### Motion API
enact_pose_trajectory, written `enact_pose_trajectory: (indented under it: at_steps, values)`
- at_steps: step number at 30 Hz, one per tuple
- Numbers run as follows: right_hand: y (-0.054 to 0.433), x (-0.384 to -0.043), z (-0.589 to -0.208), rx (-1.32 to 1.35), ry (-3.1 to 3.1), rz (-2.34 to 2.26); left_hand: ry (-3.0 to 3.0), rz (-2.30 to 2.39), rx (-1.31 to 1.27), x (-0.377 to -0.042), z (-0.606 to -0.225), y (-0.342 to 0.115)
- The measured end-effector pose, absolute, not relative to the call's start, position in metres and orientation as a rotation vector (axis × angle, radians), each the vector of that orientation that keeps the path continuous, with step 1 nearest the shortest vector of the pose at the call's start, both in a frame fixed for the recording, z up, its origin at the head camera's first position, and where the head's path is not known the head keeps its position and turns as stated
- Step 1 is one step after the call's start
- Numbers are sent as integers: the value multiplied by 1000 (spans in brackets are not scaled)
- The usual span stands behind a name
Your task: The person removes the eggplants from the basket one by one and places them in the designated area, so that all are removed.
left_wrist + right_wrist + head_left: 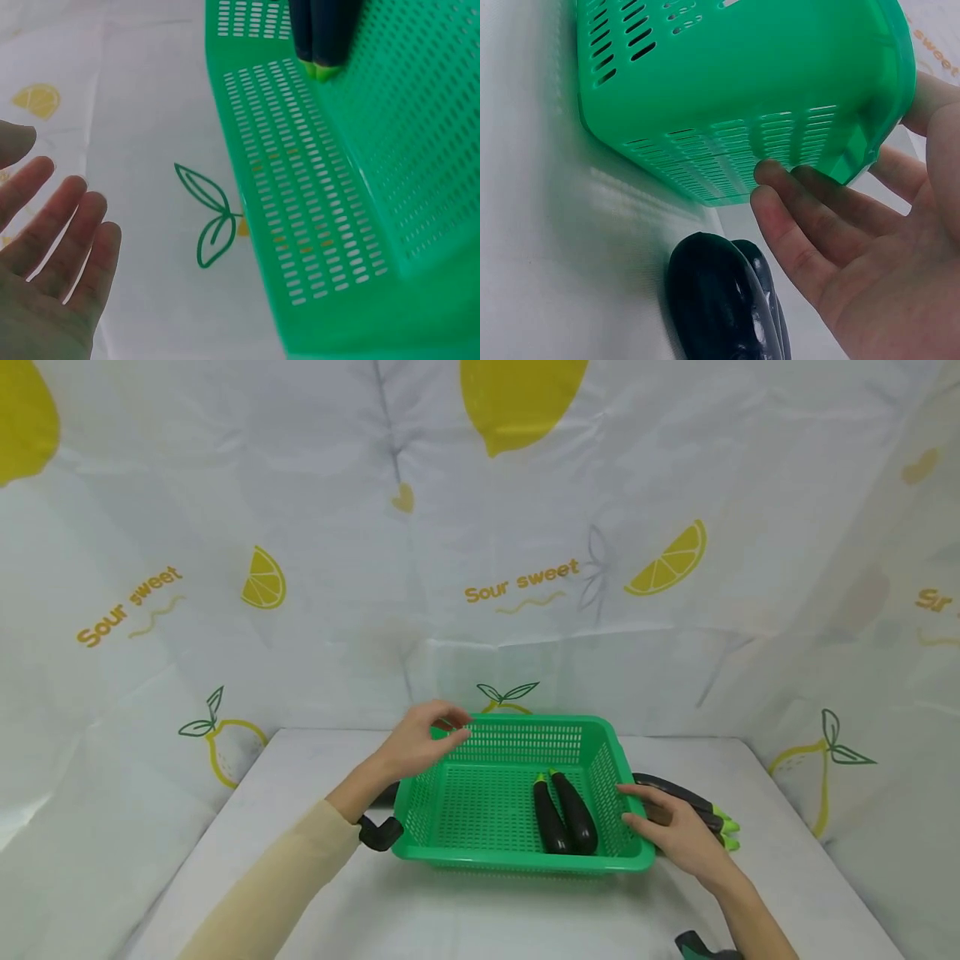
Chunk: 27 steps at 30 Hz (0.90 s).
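Printed cloth backs the left grip, loosely spread, empty; the right grip half curls round the green basket.

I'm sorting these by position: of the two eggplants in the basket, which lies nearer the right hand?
The rightmost eggplant in the green basket; the other eggplant there lies to its left, farther from the right hand.
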State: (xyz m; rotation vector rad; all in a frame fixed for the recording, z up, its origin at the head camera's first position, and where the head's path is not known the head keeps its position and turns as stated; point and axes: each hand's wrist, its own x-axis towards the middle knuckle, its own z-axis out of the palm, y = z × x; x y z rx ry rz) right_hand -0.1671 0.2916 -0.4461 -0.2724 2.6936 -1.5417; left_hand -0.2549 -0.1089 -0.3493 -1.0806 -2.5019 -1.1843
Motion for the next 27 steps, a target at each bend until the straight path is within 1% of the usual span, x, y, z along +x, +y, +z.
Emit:
enact_pose_trajectory:
  at_steps: [8, 16, 27]
  values:
    - [293, -169, -444, -270, 2689, -1548, -2505, -1176, -1185, -273, -353, -74]
    - [293, -169, -443, -276, 2680, -1563, -2569, -1230, -1239, -289, -368, -45]
    - [293, -166, -447, -259, 2617, -1616, -2818, -1222, -1254, -293, -399, -14]
